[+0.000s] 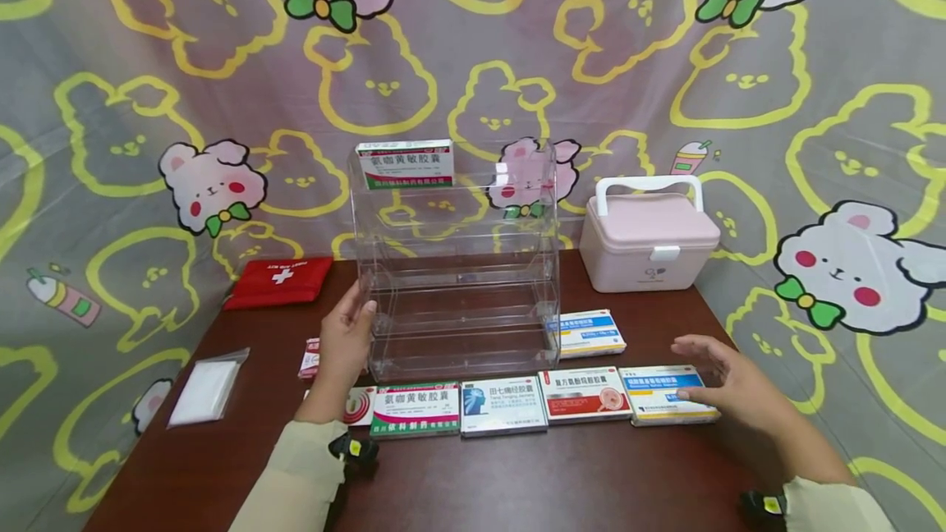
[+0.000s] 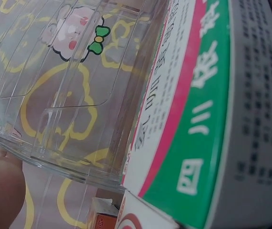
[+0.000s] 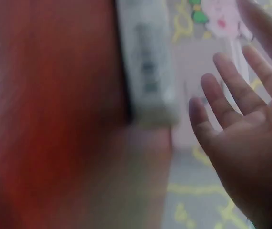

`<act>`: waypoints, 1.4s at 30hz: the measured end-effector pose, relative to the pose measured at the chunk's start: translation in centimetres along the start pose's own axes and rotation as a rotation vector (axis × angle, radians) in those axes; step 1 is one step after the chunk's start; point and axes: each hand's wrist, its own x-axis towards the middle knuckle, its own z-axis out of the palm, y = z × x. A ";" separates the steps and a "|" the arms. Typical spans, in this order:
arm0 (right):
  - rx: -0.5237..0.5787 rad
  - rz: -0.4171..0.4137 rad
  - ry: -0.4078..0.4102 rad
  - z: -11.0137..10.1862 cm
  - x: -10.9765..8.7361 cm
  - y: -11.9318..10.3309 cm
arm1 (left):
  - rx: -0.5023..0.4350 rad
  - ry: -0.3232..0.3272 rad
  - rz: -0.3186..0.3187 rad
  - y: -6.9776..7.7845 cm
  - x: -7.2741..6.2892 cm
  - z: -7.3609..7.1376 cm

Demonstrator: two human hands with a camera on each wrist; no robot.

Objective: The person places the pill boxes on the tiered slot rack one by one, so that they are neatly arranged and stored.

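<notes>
My left hand (image 1: pixel 343 347) grips the left side edge of a clear plastic tiered display rack (image 1: pixel 464 276), thumb in front and fingers behind. On the rack's top tier stands a green-and-white medicine box (image 1: pixel 410 169). Before the rack lies a row of medicine boxes: another green-and-white one (image 1: pixel 415 413), a white one with a blue figure (image 1: pixel 504 407), a red-and-white one (image 1: pixel 585 395) and a blue-and-white one (image 1: pixel 661 405). At that last box is my right hand (image 1: pixel 746 392), fingers spread, thumb over its face. The right wrist view shows the palm (image 3: pixel 250 143) beside a blurred box end (image 3: pixel 152 71).
Behind the rack's right side lies a second blue-and-white box (image 1: pixel 591 333). A pink case with a white handle (image 1: pixel 650 245) stands at the back right. On the left are a red first aid pouch (image 1: pixel 281 282), a clear bag of white material (image 1: pixel 207 388) and a small red-and-white box (image 1: pixel 309 358).
</notes>
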 end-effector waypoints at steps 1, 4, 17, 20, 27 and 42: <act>-0.016 -0.005 -0.013 -0.1 -0.2 0.6 | -0.002 0.004 0.005 0.0 0.1 0.0; -0.060 0.024 -0.047 -0.2 -0.5 1.9 | -0.019 0.013 0.021 -0.1 0.4 -0.1; -0.161 0.076 -0.088 0.1 -0.8 3.0 | -0.015 0.002 -0.003 -0.1 0.2 0.0; -0.176 0.090 -0.083 0.1 -0.9 3.1 | -0.010 0.007 0.000 0.0 0.1 0.1; -0.171 0.084 -0.054 -0.7 -1.0 3.5 | -0.002 0.016 0.008 0.1 0.1 0.3; -0.199 0.111 0.033 -2.7 -1.5 1.9 | 0.014 0.042 0.019 -0.2 -0.1 0.4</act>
